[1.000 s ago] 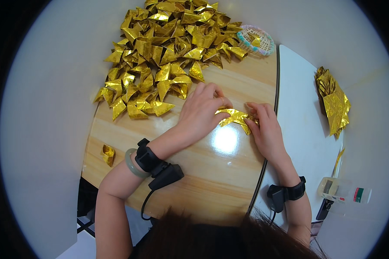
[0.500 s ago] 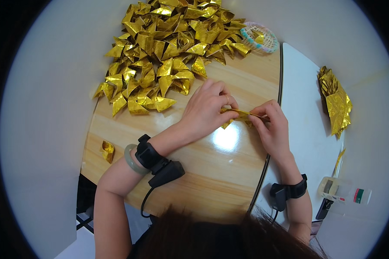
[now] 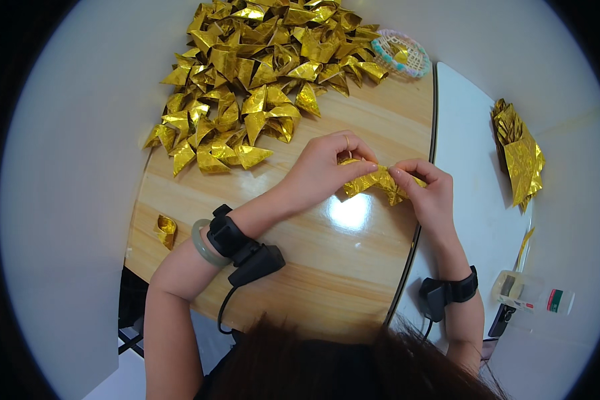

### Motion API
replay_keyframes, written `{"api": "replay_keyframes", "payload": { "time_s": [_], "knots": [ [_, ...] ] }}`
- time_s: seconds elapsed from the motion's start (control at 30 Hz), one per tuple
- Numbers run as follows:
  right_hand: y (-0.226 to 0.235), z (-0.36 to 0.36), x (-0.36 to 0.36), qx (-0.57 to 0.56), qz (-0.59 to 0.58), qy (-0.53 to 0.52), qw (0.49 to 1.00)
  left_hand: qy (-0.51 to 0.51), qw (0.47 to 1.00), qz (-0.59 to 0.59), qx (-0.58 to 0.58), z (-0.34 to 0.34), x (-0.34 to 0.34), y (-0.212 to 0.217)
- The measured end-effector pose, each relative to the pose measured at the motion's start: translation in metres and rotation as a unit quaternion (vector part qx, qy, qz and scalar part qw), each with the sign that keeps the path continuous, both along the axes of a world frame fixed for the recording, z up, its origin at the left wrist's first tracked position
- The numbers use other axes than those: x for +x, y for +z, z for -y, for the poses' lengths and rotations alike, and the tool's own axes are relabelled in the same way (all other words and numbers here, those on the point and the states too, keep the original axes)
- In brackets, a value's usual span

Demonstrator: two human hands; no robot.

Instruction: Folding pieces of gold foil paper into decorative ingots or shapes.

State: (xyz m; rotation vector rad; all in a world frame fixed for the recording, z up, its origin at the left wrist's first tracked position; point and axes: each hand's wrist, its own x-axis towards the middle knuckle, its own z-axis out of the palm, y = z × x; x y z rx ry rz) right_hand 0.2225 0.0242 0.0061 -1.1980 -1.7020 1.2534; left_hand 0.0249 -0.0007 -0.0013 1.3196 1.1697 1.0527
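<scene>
One gold foil piece mid-fold, a big heap already folded.

Left hand (image 3: 327, 167) and right hand (image 3: 428, 190) pinch the gold piece (image 3: 378, 183) between closed fingers, just above the wooden surface (image 3: 300, 267). The pile (image 3: 253, 80) of folded pieces lies at the far side; unfolded sheets (image 3: 519, 157) wait to the right (one stray piece (image 3: 166, 230) sits near the left edge).

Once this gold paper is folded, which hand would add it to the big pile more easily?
Probably the left hand: it lies nearer the pile of folded gold pieces, which sits up-left of the gold paper; the right hand is farther.
</scene>
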Motion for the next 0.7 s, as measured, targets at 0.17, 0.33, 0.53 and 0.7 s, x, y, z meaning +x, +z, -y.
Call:
{"api": "replay_keyframes", "payload": {
  "time_s": [0.17,0.33,0.53,0.7],
  "knots": [
    [0.004,-0.009,-0.005,-0.091,0.060,0.032,0.994,0.027,0.936,-0.239,0.256,-0.002,-0.005,-0.005],
    [-0.004,-0.011,-0.004,0.004,0.134,0.073,0.988,-0.124,0.934,-0.205,0.266,-0.003,-0.004,-0.018],
    [0.016,-0.018,0.015,0.056,0.275,0.066,0.958,-0.149,0.929,-0.257,0.219,0.000,-0.002,-0.015],
    [0.015,-0.017,0.018,0.066,0.288,0.072,0.953,-0.182,0.827,-0.447,0.290,0.007,0.006,-0.003]
  ]
}}
